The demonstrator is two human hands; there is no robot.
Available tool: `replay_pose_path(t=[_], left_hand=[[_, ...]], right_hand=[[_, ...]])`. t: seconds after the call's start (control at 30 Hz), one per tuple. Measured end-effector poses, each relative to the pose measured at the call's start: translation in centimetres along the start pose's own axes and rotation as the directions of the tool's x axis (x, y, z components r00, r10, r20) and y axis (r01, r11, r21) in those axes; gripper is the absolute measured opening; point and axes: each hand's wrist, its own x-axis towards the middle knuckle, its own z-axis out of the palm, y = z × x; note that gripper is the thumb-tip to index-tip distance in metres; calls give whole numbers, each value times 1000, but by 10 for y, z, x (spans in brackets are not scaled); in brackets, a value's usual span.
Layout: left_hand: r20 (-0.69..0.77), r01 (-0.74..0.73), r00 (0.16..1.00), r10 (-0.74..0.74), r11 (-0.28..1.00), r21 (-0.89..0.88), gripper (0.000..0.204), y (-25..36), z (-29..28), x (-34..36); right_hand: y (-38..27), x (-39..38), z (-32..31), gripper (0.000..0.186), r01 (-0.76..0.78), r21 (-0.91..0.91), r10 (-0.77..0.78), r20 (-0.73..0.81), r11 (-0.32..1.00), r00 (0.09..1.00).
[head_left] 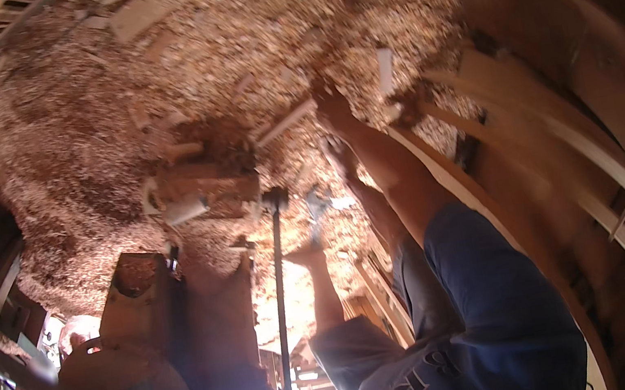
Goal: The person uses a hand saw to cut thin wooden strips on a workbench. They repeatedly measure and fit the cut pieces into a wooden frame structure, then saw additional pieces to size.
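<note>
My right hand point(330, 101) reaches out over the wood shavings point(260, 30), its blurred fingers closed on one end of a pale wooden stick point(280, 123) that slants down to the left. Just below it is one of my feet point(339, 156). My left hand is not in view. Left of the stick lies a dusty brown machine part or block point(207, 179) with a pale cylinder point(183, 212) at its front.
A dusty machine point(133, 308) with a long dark rod point(278, 283) stands at the lower left. Long curved-looking boards point(606, 171) lean along the right. Loose offcuts point(149, 7) lie among the shavings. My other leg point(321, 284) is at lower centre.
</note>
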Motion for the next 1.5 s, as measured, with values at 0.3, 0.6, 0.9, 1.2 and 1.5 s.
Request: replay_pose_path(t=[0.3,0.6,0.9,1.2,1.5], left_hand=[[-22,214,975,-221,962,-169,140,38,37,-54],[-50,212,971,-235,937,-277,137,33,46,-49],[163,-309,932,324,477,822,85,126,9,-197],[835,-470,73,546,-719,512,37,278,-29,-475],[824,-571,171,541,-627,530,23,282,10,-508]], right_hand=[[16,-32,-135,21,37,-41,0,661,998,750],[21,8,-63,27,204,-132,-131,422,970,897],[9,-66,-169,26,118,152,-189,630,981,753],[11,-131,-436,22,-740,668,-33,740,-75,671],[-201,-142,-682,25,278,937,213,-322,212,923]])
